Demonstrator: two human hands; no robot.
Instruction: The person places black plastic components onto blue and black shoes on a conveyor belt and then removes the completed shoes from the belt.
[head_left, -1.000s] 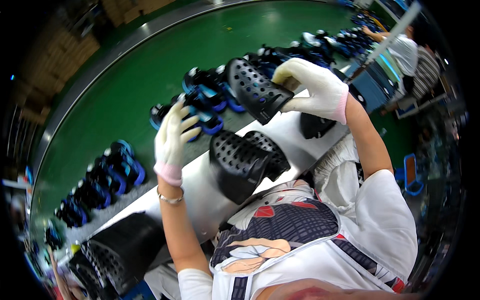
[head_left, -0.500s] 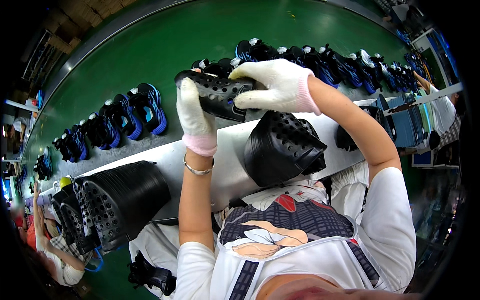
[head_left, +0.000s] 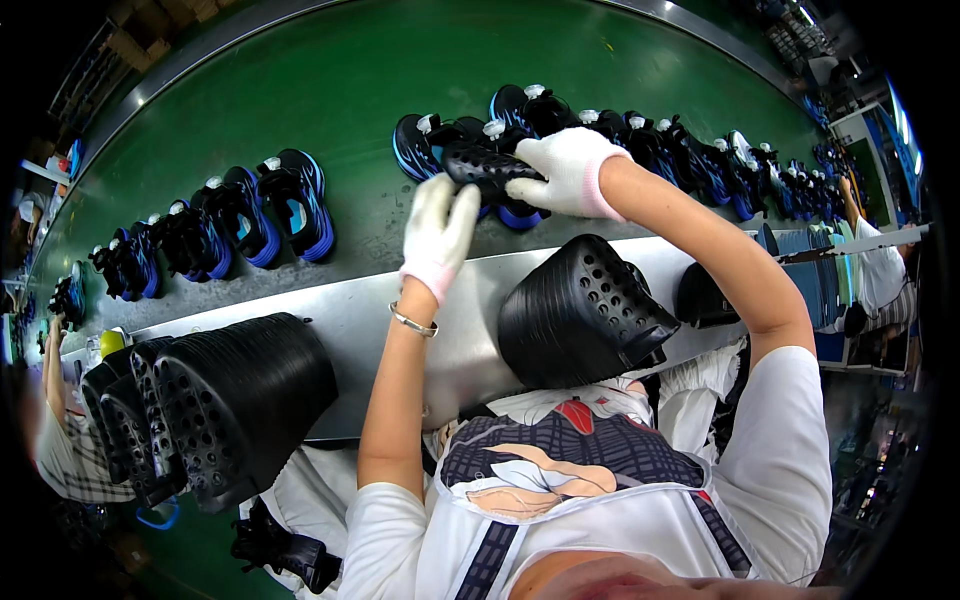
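- A broad green surface (head_left: pixel 380 60) sweeps out ahead of me, bounded on its far side by a curving grey metal rail (head_left: pixel 140 99).
- Nearer, a long silver metal ledge (head_left: pixel 465 335) shines with pale reflections.
- Brown cartons (head_left: pixel 130 45) sit in the gloom at upper left.
- Bluish-white lights (head_left: pixel 900 125) glow at far right, above a slanting pale bar (head_left: pixel 865 242).
- Low at left, I glimpse green floor (head_left: pixel 195 540).

Possible to pass over the bare metal ledge (head_left: pixel 468 328) between the left stack of black perforated pieces (head_left: pixel 260 390) and the middle stack (head_left: pixel 560 320), though crossed there by the left forearm (head_left: pixel 392 410). Free also over the green surface (head_left: pixel 360 120), between the left row of shoes (head_left: pixel 245 225) and the right row (head_left: pixel 700 175). Hindered near this gap by the left hand (head_left: pixel 438 232); farther right, by the right hand (head_left: pixel 572 175) holding a black piece (head_left: pixel 482 166).
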